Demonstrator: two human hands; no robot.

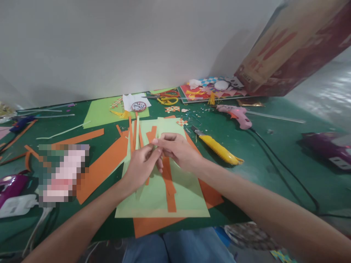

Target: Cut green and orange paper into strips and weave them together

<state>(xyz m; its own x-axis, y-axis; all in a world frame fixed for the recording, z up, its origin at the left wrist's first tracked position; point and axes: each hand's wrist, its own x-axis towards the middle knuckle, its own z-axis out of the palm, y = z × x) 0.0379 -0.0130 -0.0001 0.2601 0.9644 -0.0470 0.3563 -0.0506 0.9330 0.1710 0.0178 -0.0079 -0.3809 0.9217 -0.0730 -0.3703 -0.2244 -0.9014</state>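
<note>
My left hand and my right hand meet over the middle of the table, fingertips pinched together. Whatever they pinch is too small or too hidden to name. Beneath them lies a pale green sheet of paper with orange paper strips on it. Narrow orange and pale green strips lie just left of my fingers, partly covered by my left hand. Larger orange paper sticks out from under the green sheet. Small orange-and-white woven paper pieces rest near its far edge.
A yellow utility knife lies right of the sheet, blade out. Behind it is a pink glue gun with a black cord. Yellow-handled scissors lie at the back. A blurred-out device sits at left. A large bag stands at back right.
</note>
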